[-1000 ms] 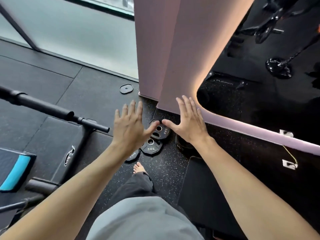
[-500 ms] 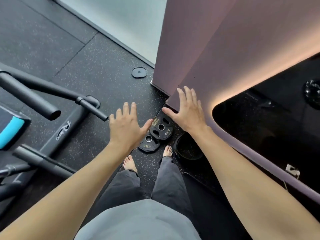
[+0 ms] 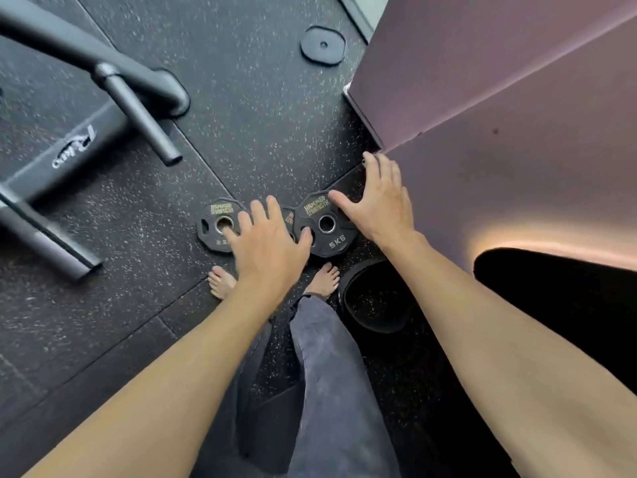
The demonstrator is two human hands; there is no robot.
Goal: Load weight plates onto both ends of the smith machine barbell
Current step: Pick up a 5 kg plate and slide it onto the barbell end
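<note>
Three black weight plates lie flat on the rubber floor by my bare feet. A small plate marked 2.5 is on the left. A 5 kg plate is on the right, overlapping a third plate that is mostly hidden between them. My left hand hovers with spread fingers over the gap between the left and middle plates. My right hand is spread above the right edge of the 5 kg plate, thumb over its lettering. Neither hand holds anything. No barbell end is clearly in view.
A black machine frame with round pegs stands at the left. A mauve pillar and wall rise at the right. A rolled black mat lies beside my right foot. A small flat black disc sits on the floor farther off.
The view has dropped closer to the floor and both hands have gone down toward the plates. A third, smaller plate has come into sight on the left.
</note>
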